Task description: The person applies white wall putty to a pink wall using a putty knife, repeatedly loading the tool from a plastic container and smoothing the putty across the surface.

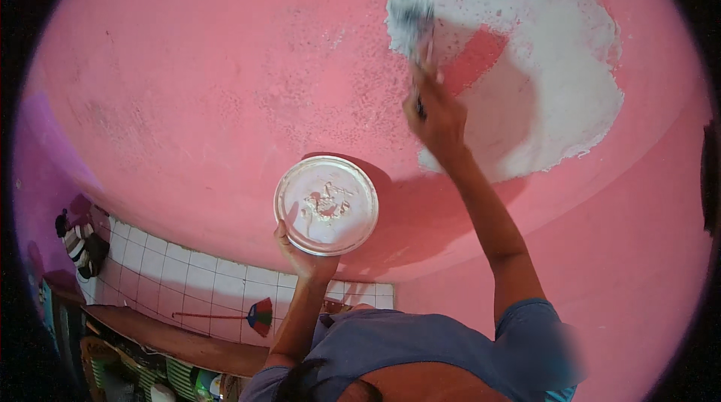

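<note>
My left hand (309,258) is closed on the rim of a round, pale plate (288,231), bearing it from below with the thumb over the edge. White, paste-like putty (330,203) lies in lumps and smears on the plate. Up on the pink wall (225,49), my right hand (438,117) grips a putty knife (413,18) by its handle. Motion blurs the knife's wide head, which is against the left edge of a large white putty patch (571,79). A strip of bare pink shows inside that patch.
Rough, pitted spots (120,128) mark the wall left of the patch. Below, a white tiled floor (195,274) holds a red-handled broom (255,317). A brown wooden edge (173,334) runs along the lower left, with a dark and striped bundle (86,248) beyond it.
</note>
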`<state>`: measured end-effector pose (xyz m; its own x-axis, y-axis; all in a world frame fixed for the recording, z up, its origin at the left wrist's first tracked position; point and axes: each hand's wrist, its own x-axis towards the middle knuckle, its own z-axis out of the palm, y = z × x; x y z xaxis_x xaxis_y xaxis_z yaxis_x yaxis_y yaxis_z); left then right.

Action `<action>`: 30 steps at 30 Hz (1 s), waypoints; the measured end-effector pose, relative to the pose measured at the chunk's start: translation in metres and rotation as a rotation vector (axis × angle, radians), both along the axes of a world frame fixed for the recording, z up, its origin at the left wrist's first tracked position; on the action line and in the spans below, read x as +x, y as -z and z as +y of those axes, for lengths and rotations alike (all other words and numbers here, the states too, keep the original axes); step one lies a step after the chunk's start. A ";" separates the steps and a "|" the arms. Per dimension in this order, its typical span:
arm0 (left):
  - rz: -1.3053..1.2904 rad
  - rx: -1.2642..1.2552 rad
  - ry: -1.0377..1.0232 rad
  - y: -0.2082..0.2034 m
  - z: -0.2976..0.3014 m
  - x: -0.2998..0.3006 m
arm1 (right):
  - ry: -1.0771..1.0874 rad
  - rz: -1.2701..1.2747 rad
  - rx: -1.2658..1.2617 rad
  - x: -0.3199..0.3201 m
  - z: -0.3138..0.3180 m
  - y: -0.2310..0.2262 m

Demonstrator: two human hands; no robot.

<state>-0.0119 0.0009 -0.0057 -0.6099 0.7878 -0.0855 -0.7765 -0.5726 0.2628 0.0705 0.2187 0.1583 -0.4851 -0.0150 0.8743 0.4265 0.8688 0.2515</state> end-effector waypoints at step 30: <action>-0.038 0.097 -0.035 0.009 0.001 0.001 | -0.048 0.186 -0.054 0.000 0.002 0.033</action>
<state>-0.0106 0.0021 -0.0147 -0.6347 0.7720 -0.0332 -0.7641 -0.6207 0.1757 0.0709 0.2209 0.1248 -0.3149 0.0155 0.9490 0.4193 0.8993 0.1245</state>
